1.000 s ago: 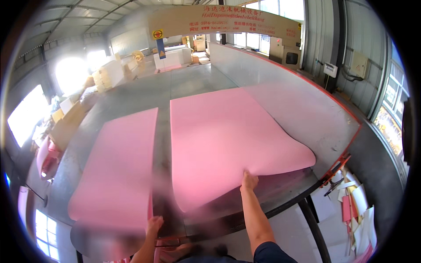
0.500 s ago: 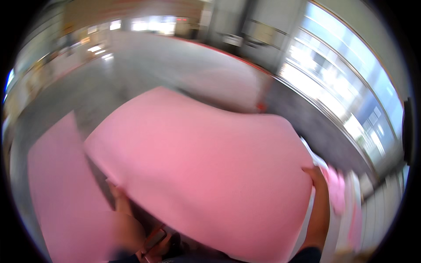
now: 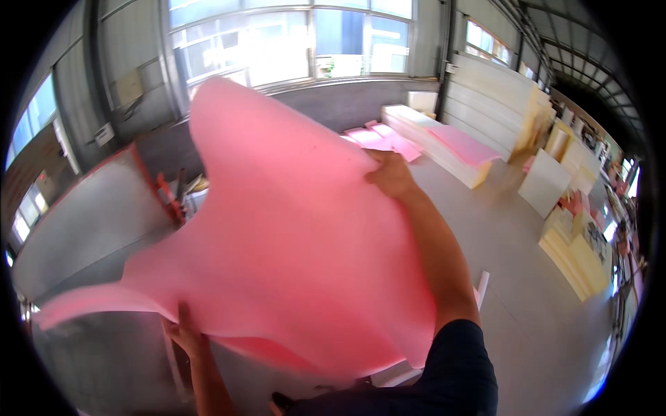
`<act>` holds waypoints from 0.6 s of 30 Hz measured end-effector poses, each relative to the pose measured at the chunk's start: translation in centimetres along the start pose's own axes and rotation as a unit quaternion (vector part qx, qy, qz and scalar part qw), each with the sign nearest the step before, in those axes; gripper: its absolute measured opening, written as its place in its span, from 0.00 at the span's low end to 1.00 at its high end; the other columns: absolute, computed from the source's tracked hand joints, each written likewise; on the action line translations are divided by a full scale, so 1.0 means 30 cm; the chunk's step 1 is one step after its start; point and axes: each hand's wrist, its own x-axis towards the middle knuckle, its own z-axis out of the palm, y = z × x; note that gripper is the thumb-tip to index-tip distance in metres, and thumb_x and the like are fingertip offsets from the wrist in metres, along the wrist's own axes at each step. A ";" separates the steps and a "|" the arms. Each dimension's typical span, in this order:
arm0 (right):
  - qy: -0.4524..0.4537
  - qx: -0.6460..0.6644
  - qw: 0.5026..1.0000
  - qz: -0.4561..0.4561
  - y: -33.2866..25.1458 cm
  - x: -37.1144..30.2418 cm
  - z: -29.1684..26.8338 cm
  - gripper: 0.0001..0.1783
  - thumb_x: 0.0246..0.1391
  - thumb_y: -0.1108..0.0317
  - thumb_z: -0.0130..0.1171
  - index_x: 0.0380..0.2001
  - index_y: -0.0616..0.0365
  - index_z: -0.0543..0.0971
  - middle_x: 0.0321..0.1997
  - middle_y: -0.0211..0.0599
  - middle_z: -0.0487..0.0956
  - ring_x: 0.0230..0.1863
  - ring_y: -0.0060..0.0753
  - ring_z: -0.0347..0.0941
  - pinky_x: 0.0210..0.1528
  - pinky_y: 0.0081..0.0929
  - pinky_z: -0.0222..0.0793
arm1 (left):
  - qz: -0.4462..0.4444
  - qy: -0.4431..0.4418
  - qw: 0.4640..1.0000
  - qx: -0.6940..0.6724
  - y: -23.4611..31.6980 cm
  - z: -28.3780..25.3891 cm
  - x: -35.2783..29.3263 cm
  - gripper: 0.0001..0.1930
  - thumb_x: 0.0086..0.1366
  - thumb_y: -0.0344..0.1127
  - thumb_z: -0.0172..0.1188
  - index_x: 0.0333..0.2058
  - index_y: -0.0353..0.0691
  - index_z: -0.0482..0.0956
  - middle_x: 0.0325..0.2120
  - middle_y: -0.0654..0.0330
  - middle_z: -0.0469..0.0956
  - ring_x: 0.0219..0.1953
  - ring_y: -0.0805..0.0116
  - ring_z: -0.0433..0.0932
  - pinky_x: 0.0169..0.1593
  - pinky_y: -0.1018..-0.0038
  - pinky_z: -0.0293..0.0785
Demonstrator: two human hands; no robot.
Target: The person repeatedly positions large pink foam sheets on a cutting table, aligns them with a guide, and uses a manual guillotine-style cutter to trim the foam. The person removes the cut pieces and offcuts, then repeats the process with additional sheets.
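The large pink sheet (image 3: 291,229) is up in the air in front of the person, bowed and sagging, with one rounded corner reared toward the window (image 3: 291,45) and its lower edge drooping near the person's body. The right hand (image 3: 390,172) pinches its upper right edge, while the left hand (image 3: 186,334) pinches the lower left edge. A pink tongue (image 3: 97,303) runs out leftward past the left hand; whether it is a corner of the same sheet or another piece, I cannot tell. The step in hand looks like handling the sheet, lifted and spread between two grips. Since it seems thin and floppy, the next move probably calls for a firm pinch at both edges, the hands moving together, and care that the drooping edge does not fold or catch. Below the tongue lies the grey metal worktop (image 3: 90,353), with a pale upright panel (image 3: 83,215) standing beyond it; whether the sheet touches the worktop is unclear. Farther out, on the right, a long white block (image 3: 430,142) rests on the floor (image 3: 513,291) with a flat pink piece (image 3: 465,144) on top, and loose pink pieces (image 3: 395,144) lie just beside it. Past those stand white panels (image 3: 485,100) and yellowish blocks (image 3: 572,256). I can make out no container holding any of this material: the pieces are stacked, leaned or laid loose.
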 end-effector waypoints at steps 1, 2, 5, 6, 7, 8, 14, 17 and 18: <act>0.025 -0.013 0.999 -0.024 0.054 -0.025 -0.221 0.32 0.38 0.72 0.62 0.53 0.51 0.81 0.40 0.50 0.84 0.42 0.44 0.83 0.48 0.37 0.77 | 0.029 -0.021 0.999 0.014 0.015 0.253 -0.144 0.24 0.67 0.28 0.60 0.60 0.31 0.67 0.51 0.52 0.75 0.50 0.61 0.76 0.51 0.65 0.76; 0.058 -0.026 0.998 -0.023 0.218 -0.093 -0.486 0.33 0.38 0.73 0.63 0.54 0.52 0.81 0.41 0.50 0.85 0.42 0.43 0.83 0.49 0.35 0.77 | 0.041 -0.069 0.996 0.038 0.032 0.448 -0.274 0.23 0.67 0.27 0.59 0.59 0.31 0.68 0.52 0.52 0.75 0.50 0.62 0.76 0.51 0.66 0.76; 0.140 -0.046 0.989 0.018 0.443 -0.388 -1.123 0.33 0.39 0.78 0.63 0.55 0.57 0.80 0.43 0.44 0.85 0.44 0.34 0.81 0.50 0.31 0.76 | 0.095 -0.165 0.981 0.027 -0.005 0.964 -0.674 0.19 0.67 0.24 0.59 0.56 0.32 0.70 0.48 0.55 0.77 0.48 0.66 0.77 0.49 0.68 0.77; 0.188 -0.041 0.979 0.065 0.572 -0.505 -1.381 0.32 0.40 0.80 0.62 0.55 0.59 0.80 0.43 0.42 0.85 0.44 0.32 0.80 0.49 0.30 0.76 | 0.122 -0.180 0.973 0.074 -0.008 1.098 -0.799 0.19 0.67 0.22 0.58 0.56 0.32 0.71 0.48 0.55 0.77 0.47 0.68 0.77 0.49 0.70 0.77; 0.231 -0.031 0.968 0.098 0.589 -0.603 -1.561 0.32 0.40 0.82 0.62 0.55 0.61 0.80 0.42 0.40 0.85 0.44 0.29 0.79 0.49 0.29 0.75 | 0.099 -0.213 0.972 -0.017 0.029 1.275 -0.942 0.15 0.66 0.26 0.61 0.51 0.31 0.74 0.45 0.55 0.78 0.41 0.69 0.75 0.44 0.71 0.75; 0.263 -0.030 0.958 0.114 0.673 -0.693 -1.769 0.31 0.41 0.81 0.61 0.54 0.61 0.80 0.42 0.40 0.85 0.45 0.30 0.79 0.49 0.30 0.75 | 0.079 -0.236 0.963 -0.101 0.055 1.443 -1.133 0.13 0.65 0.29 0.63 0.46 0.31 0.76 0.42 0.55 0.78 0.35 0.70 0.73 0.40 0.72 0.73; 0.381 -0.174 0.884 0.206 1.211 -1.309 -2.800 0.27 0.45 0.76 0.59 0.53 0.59 0.80 0.44 0.41 0.84 0.46 0.33 0.78 0.49 0.33 0.75 | -0.038 -0.447 0.871 -0.200 0.140 2.308 -2.017 0.23 0.63 0.29 0.68 0.55 0.36 0.71 0.44 0.62 0.77 0.45 0.75 0.75 0.48 0.75 0.74; 0.309 -0.207 0.899 0.230 1.468 -1.335 -2.954 0.25 0.48 0.73 0.58 0.53 0.58 0.81 0.44 0.41 0.84 0.47 0.34 0.78 0.49 0.35 0.75 | -0.154 -0.449 0.843 -0.252 -0.005 2.543 -2.449 0.33 0.64 0.30 0.66 0.65 0.36 0.63 0.54 0.57 0.75 0.57 0.69 0.72 0.61 0.70 0.69; 0.238 -0.167 0.935 0.202 1.577 -1.123 -2.763 0.25 0.48 0.72 0.57 0.53 0.58 0.81 0.45 0.41 0.84 0.47 0.34 0.78 0.49 0.35 0.75 | -0.120 -0.387 0.892 -0.202 -0.189 2.624 -2.475 0.32 0.64 0.29 0.65 0.66 0.37 0.63 0.53 0.58 0.76 0.56 0.70 0.73 0.58 0.69 0.71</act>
